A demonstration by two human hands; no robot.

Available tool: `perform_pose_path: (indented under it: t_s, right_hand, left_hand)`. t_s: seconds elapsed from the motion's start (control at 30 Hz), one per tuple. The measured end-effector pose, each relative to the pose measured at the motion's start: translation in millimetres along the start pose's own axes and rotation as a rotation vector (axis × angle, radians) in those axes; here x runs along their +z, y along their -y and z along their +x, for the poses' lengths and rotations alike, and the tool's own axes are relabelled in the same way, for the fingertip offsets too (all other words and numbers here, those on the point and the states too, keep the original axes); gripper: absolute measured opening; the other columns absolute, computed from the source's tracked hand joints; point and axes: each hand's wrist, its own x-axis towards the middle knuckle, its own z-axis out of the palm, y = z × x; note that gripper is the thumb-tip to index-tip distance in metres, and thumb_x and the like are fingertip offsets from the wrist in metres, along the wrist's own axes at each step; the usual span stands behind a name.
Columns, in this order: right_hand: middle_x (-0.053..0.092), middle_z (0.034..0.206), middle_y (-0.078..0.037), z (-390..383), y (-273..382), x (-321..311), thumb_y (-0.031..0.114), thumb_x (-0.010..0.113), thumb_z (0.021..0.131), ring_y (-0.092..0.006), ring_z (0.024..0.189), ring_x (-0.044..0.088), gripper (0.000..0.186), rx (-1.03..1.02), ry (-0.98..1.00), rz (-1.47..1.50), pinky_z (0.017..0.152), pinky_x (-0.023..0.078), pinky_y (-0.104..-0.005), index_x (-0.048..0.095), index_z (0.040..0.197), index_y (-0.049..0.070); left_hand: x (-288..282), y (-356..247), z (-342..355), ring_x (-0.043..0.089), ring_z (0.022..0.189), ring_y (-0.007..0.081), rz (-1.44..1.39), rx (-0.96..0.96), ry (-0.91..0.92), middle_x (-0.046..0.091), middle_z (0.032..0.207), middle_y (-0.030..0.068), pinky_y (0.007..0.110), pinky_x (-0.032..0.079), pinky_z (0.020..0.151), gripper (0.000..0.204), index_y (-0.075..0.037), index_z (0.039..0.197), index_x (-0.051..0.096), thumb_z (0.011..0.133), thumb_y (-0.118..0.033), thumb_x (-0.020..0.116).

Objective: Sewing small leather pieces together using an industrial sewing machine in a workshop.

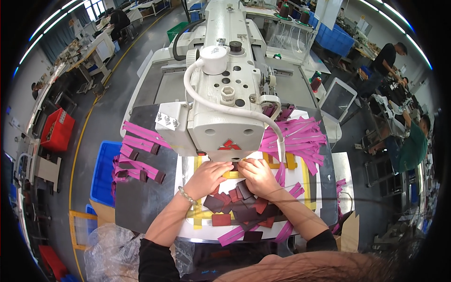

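Under the head of a large white industrial sewing machine (225, 117), my left hand (206, 177) and my right hand (258, 177) meet with fingertips close together. A small dark patch (236, 166) shows between them, partly covered by the fingers, which are closed and pressed down on it. Just below the fingertips lies a yellow strip (231, 174) on the white work plate (188, 230). Loose dark brown and rust-red patches (244, 214) are heaped between my wrists. Magenta zipper tapes (232, 236) run out below the heap.
More magenta zippers, some with dark ends (141, 171), lie at the left; a thick bundle (298, 138) lies at the right. A blue bin (105, 174) stands left of the table, above a clear plastic bag (112, 251). A tablet-like panel (337, 101) stands right. Other people work farther off.
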Motion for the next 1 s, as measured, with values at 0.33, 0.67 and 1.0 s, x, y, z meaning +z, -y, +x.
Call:
perform_pose_path:
  t_s: [0.33, 0.67, 1.0]
  right_hand:
    - [0.059, 0.103, -0.005, 0.3, 1.6, -2.7, 0.002, 0.057, 0.067, -0.0189, 0.092, 0.055, 0.032, 0.051, 0.025, 0.009, 0.076, 0.04, -0.0336, 0.062, 0.099, 0.002]
    - [0.064, 0.1, -0.004, -2.9, -2.0, -1.9, -0.001, 0.06, 0.065, -0.02, 0.091, 0.058, 0.029, 0.045, -0.063, 0.137, 0.077, 0.042, -0.0335, 0.065, 0.093, 0.004]
    - [0.064, 0.108, -0.001, -1.5, -1.4, -0.5, 0.0, 0.058, 0.066, -0.0184, 0.096, 0.056, 0.03, 0.051, 0.028, 0.023, 0.077, 0.038, -0.0336, 0.063, 0.095, 0.008]
  left_hand:
    - [-1.8, 1.9, -0.2, 0.055, 0.11, 0.022, 0.0, 0.033, -0.009, 0.059, 0.12, 0.0076, 0.035, 0.042, 0.093, 0.042, -0.007, 0.12, 0.057, 0.079, -0.014, 0.063]
    - [-4.8, 4.7, -2.1, 0.056, 0.107, 0.0247, -0.024, 0.042, -0.02, 0.06, 0.118, 0.0094, 0.036, 0.044, 0.091, 0.045, -0.006, 0.12, 0.056, 0.076, -0.009, 0.065]
    - [-8.8, 3.3, 0.1, 0.056, 0.107, 0.024, -0.029, 0.032, 0.028, 0.06, 0.118, 0.0094, 0.036, 0.043, 0.091, 0.044, -0.006, 0.121, 0.056, 0.078, -0.01, 0.064]
